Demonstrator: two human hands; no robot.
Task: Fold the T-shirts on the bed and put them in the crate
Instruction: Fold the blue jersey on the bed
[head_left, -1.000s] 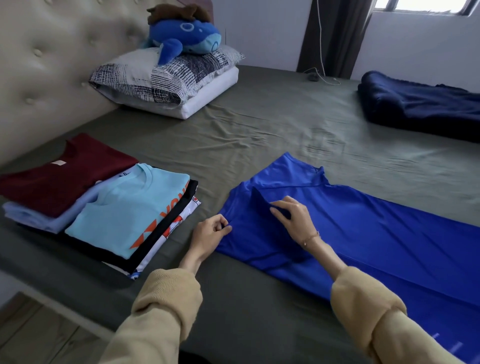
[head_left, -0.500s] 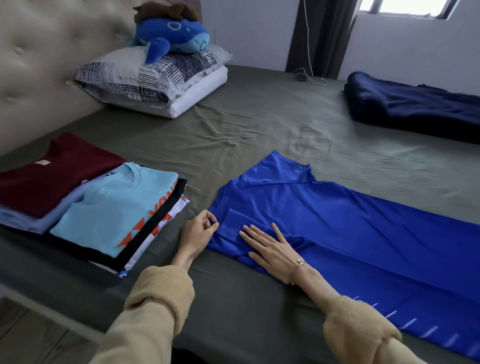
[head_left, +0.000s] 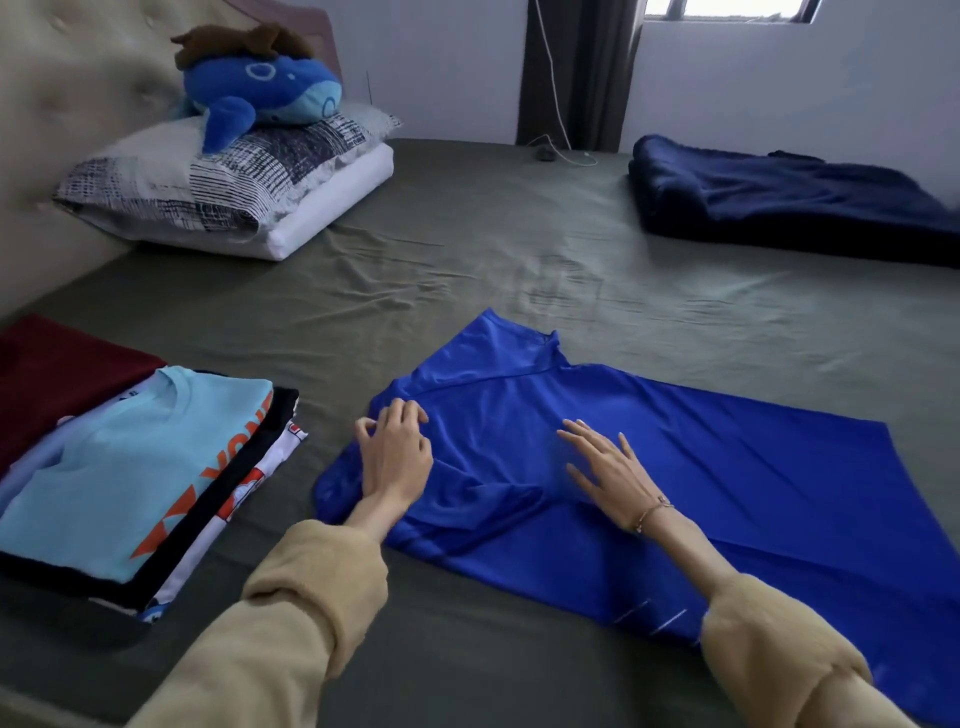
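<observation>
Moved up onto the blue T-shirt (head_left: 649, 467) since half a second ago: left hand (head_left: 397, 457), which sat just off the near left edge of the cloth before. Now resting on the folded sleeve part, fingers bent, tips pressing into the cloth near the shoulder; cannot tell if any cloth is pinched. Slid right and farther in: right hand (head_left: 608, 470), lying flat on the shirt with fingers straight and spread, a bit blurred. Thin bracelet (head_left: 652, 512) on that wrist. Tan sleeves (head_left: 291, 618) on both arms.

Blue T-shirt spread on the green bed sheet (head_left: 467, 270), near the middle, collar toward the far side, body running off to the right. Left side folded in and bunched up between the two hands.

To the left, near the bed edge: stack of folded T-shirts (head_left: 140, 467), light blue one with orange letters on top, black and white ones under it. Touching it on the far left: dark red folded shirt (head_left: 57, 374) on another pile.

Far left: pillows (head_left: 234, 182) against the padded headboard (head_left: 67, 104), with a blue whale plush toy (head_left: 260, 93) on top. Far right: dark blue blanket (head_left: 789, 202), folded. No crate in view.
</observation>
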